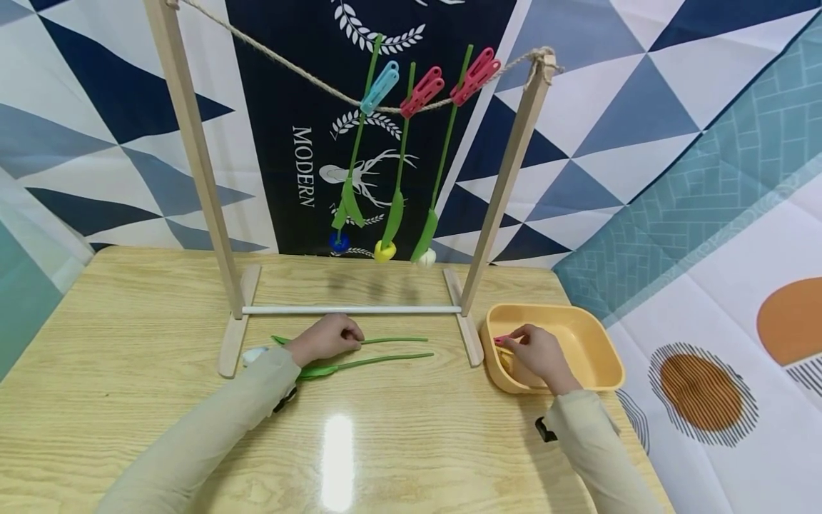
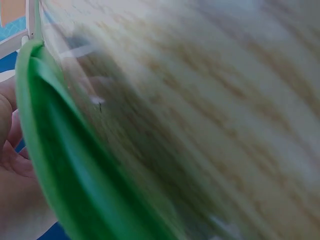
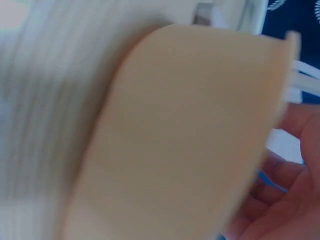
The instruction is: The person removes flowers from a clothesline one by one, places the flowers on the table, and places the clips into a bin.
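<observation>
Two artificial tulips lie on the table with green stems pointing right. My left hand (image 1: 327, 337) pinches the stem of the farther tulip (image 1: 394, 340); the nearer tulip (image 1: 385, 358) lies beside it. A pale flower head (image 1: 253, 355) shows left of my wrist, and a green leaf (image 2: 75, 150) fills part of the left wrist view. Over at the right, my right hand (image 1: 539, 353) reaches into a yellow-orange plastic basin (image 1: 581, 343) and pinches a pink clothespin (image 1: 501, 340). Something yellow (image 1: 505, 359) lies below it, partly covered by my fingers.
Behind my hands stands a wooden frame (image 1: 507, 185) with a sagging rope (image 1: 276, 57). Blue (image 1: 339, 243), yellow (image 1: 384, 250) and white (image 1: 427, 258) tulips hang upside down from it, held by one blue clothespin (image 1: 380, 87) and two pink clothespins (image 1: 422, 91). A white bar (image 1: 398, 310) joins the feet.
</observation>
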### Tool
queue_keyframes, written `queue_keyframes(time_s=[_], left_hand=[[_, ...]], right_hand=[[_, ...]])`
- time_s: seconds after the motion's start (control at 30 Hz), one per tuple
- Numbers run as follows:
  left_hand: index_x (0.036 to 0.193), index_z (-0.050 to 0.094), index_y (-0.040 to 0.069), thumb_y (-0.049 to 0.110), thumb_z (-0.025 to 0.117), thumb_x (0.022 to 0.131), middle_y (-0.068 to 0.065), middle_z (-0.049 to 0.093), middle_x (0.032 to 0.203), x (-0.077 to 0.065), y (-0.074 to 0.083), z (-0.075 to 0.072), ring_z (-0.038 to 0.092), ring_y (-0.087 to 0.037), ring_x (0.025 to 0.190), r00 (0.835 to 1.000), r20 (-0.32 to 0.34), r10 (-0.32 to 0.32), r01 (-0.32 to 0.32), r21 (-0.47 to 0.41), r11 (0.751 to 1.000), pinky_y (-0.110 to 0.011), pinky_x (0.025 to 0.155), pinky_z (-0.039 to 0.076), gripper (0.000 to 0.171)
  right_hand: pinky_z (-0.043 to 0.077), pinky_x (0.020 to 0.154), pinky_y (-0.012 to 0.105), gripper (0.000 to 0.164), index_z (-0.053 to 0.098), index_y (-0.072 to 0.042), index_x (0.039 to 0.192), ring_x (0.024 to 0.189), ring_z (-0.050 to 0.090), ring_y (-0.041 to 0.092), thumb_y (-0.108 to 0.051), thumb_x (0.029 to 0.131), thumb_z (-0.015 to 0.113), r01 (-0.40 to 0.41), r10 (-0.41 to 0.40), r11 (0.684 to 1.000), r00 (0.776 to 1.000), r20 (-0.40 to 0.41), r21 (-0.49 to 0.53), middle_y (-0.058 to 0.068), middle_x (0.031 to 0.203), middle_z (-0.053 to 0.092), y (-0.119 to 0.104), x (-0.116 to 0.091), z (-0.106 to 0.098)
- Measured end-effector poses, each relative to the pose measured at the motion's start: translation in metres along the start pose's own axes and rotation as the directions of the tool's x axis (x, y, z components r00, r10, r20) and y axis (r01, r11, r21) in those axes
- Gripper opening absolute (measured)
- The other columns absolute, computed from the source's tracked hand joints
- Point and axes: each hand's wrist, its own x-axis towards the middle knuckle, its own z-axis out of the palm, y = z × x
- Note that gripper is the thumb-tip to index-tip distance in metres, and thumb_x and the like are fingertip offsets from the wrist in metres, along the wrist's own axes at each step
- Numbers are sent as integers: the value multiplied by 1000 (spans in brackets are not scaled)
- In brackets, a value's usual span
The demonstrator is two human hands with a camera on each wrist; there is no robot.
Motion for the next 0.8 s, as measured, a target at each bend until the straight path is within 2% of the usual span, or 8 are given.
queue_keyframes(time_s=[0.23,0.4,0.5,0.67,0.8], left_hand=[[97,71,7,11,65,87,-4,67,94,-6,1,-8,57,-10,79,1000,-13,-16,16,2,1000,-28,73,50,12],[100,70,4,13,63,89,-4,67,89,-13,4,-22,54,-10,71,998,-47,-46,45,-16,999,-29,68,47,15],[103,69,2,13,59,91,-5,65,88,-16,8,-33,51,-12,68,996,-72,-58,56,-25,998,-28,64,44,19],[103,69,3,16,59,92,-6,66,92,-22,21,-57,55,-13,76,986,-167,-22,26,17,1000,-27,67,46,20],[101,70,5,16,60,91,-8,68,94,-26,35,-79,57,-16,79,960,-281,17,-7,38,999,-27,69,47,18]], right_hand=[[45,63,26,35,62,0,107,77,60,23,-32,94,55,-25,28,988,999,-22,153,15,93,65,-28,3,-15],[51,63,27,34,62,-2,109,86,64,30,-32,94,55,13,-8,965,1000,-21,263,18,99,66,-47,3,-22],[53,64,27,34,63,-3,110,83,64,26,-32,94,55,38,-35,951,999,-17,305,20,99,66,-61,5,-27],[53,69,24,33,62,-1,111,82,66,21,-28,95,55,71,-76,919,997,-4,389,21,103,65,-90,6,-38],[52,68,20,31,63,1,109,80,65,19,-25,94,56,139,-144,895,989,-20,424,21,101,65,-113,8,-48]])
